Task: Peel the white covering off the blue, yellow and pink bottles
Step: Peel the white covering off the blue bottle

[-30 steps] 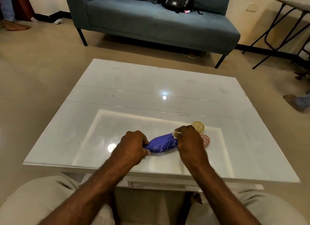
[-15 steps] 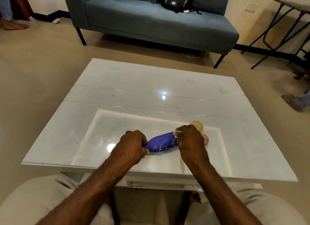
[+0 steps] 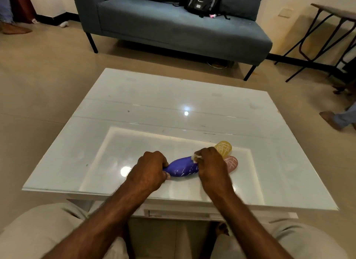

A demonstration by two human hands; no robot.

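A blue bottle (image 3: 183,168) lies on its side on the white glossy table (image 3: 173,108), with thin white streaks along its lower side. My left hand (image 3: 149,168) grips its left end. My right hand (image 3: 211,165) covers its right end and pinches a bunched scrap of white covering (image 3: 196,157) at the top. Behind my right hand lie a yellow bottle (image 3: 223,148) and a pink bottle (image 3: 231,163), both wrapped in white netting and partly hidden by the hand.
A blue-grey sofa (image 3: 173,27) with a black backpack (image 3: 203,0) stands beyond the table. A dark metal-legged side table (image 3: 327,27) is at the far right. Another person's foot (image 3: 332,119) rests on the floor at right. My knees are below the table's near edge.
Both hands stay on the blue bottle in almost the same place. The right hand's pinch on the white scrap has shifted only slightly.
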